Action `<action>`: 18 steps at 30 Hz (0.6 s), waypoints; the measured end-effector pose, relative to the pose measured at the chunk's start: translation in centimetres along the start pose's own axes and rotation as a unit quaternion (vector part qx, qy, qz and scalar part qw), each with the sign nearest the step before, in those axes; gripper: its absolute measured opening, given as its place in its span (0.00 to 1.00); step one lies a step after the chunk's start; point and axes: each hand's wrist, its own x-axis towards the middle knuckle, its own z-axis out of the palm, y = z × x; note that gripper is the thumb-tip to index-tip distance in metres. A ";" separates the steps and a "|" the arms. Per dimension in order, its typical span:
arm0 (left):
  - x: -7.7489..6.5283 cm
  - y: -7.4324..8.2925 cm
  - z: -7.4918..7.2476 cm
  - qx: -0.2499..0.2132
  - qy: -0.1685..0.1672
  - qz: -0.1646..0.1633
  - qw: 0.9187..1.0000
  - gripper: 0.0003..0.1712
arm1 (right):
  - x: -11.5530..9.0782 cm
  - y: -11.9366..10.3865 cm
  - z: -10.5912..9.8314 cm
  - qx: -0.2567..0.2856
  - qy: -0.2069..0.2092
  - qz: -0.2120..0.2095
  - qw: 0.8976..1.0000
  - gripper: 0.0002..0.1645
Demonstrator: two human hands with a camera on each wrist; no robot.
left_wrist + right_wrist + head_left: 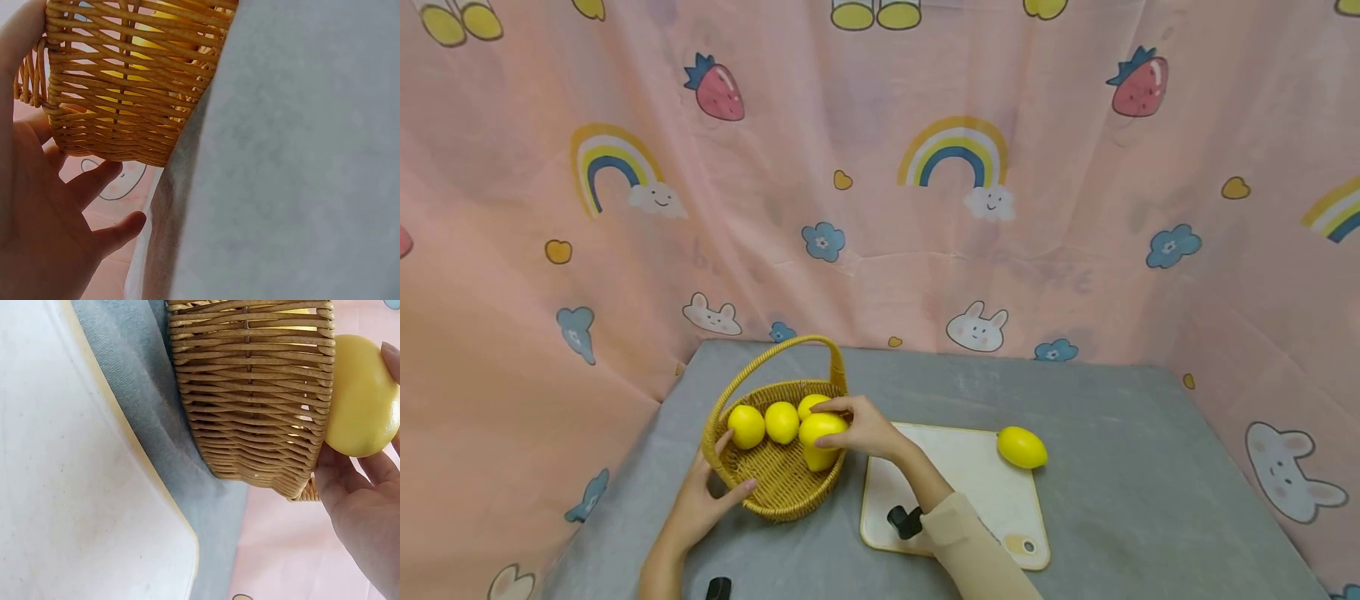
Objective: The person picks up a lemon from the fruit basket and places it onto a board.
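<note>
A yellow wicker basket [790,500] with a tall arched handle stands left of centre on the table. Several lemons [747,427] lie inside, toward its back and right. My left hand [696,508] holds the basket's left rim, its thumb at the front edge; in the left wrist view two fingers spread loosely below the woven side. Over the right rim, my right hand [861,429] grips a lemon [362,397] between thumb and fingers, and this lemon partly covers others beneath it. One more lemon [1022,447] rests at the far right corner of a white cutting board [955,467].
The cutting board lies right of the basket, under my right forearm. A grey cloth [1135,500] covers the table. Behind it hangs a pink patterned curtain [880,275]. Black wrist devices [904,522] show near both forearms.
</note>
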 end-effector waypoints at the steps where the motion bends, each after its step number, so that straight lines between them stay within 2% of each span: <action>1: 0.0 0.0 0.0 0.000 0.000 -0.001 1.000 0.50 | 0.0 0.0 0.0 0.000 0.001 0.001 1.000 0.30; 18: 0.0 0.2 0.0 -0.006 -0.004 -0.010 1.000 0.50 | -1.1 0.3 -1.4 0.017 0.016 -0.003 1.000 0.28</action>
